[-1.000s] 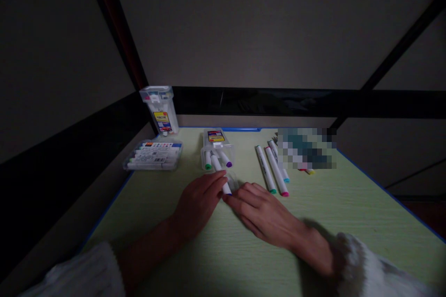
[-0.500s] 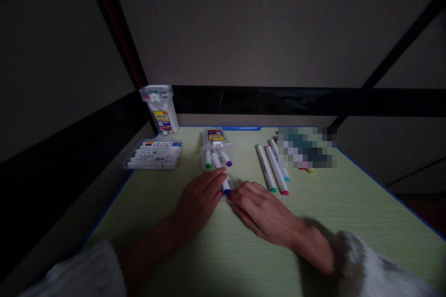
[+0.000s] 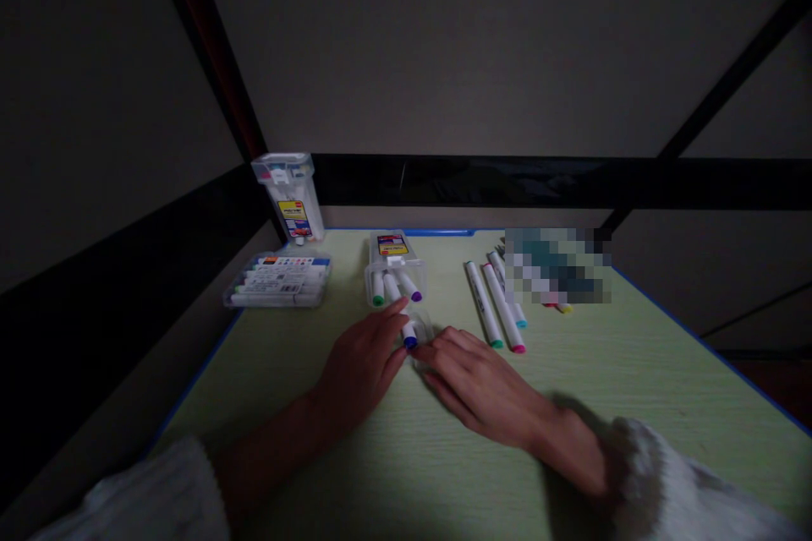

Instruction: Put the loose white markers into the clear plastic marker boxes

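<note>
A clear marker case [image 3: 393,266] lies on its side on the pale green table [image 3: 634,389], with a green-tipped, a purple-tipped and a blue-tipped marker sticking out of its near end. My left hand [image 3: 361,363] pinches the blue-tipped marker [image 3: 406,330] between forefinger and thumb. My right hand [image 3: 479,385] lies flat on the table, fingers stretched out, its fingertips next to the marker's blue cap. A small clear piece rests by the cap; I cannot make out what it is.
Several loose markers [image 3: 501,313] lie in a row to the right of the case, beside a blurred patch. At the left lie a flat clear box of markers [image 3: 279,281] and an upright marker case [image 3: 288,194]. A dark rail runs behind the table.
The blue-tipped marker has slid a little further away, toward the case, with both hands following it.
</note>
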A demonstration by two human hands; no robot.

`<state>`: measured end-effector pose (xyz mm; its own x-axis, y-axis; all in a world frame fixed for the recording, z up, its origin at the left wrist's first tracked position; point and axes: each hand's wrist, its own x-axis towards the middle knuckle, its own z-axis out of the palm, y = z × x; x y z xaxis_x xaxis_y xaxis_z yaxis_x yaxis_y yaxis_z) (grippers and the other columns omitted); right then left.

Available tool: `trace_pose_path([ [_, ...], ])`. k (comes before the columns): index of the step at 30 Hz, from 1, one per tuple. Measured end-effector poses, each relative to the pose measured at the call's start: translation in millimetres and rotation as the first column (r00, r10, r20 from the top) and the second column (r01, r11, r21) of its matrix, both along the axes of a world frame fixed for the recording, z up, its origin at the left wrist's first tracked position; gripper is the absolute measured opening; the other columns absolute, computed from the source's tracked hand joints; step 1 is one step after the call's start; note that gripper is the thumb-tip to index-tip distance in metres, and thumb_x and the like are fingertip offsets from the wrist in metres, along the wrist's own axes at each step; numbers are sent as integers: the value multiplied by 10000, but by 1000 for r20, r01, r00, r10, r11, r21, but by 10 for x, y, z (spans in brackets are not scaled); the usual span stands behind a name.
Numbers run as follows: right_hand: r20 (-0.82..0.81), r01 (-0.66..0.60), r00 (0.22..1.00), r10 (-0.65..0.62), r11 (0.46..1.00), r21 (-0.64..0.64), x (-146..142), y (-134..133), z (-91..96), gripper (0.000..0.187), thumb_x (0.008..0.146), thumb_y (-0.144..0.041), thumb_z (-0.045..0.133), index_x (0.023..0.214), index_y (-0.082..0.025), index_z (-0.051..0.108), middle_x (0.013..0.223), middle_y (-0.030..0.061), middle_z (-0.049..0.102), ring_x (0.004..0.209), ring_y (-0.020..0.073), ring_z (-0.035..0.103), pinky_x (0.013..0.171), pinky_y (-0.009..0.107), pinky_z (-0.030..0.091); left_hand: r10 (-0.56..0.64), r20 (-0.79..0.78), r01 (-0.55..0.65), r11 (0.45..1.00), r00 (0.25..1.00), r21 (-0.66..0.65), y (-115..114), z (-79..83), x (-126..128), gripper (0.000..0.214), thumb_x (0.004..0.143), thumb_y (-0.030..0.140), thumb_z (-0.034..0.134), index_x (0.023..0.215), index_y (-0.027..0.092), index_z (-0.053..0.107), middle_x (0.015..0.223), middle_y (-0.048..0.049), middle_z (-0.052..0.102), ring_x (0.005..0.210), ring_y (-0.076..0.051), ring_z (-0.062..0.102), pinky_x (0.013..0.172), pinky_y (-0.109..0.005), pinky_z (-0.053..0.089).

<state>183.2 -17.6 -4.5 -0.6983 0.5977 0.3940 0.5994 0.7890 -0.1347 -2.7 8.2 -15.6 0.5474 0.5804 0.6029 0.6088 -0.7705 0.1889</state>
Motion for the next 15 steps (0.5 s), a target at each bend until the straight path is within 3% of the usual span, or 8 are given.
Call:
trace_pose_path([
  [15,-28,-2,1000,2,1000,-4,0,-4,-13,235,890,-159,351,1064,-113,501,823,74,574,799,185,469,733,345,456,46,-27,-45,999,999,31,0,-26,-4,271,836,115,430,1104,144,453,1184,-133,532,1085,-218,531,897,-361,484],
])
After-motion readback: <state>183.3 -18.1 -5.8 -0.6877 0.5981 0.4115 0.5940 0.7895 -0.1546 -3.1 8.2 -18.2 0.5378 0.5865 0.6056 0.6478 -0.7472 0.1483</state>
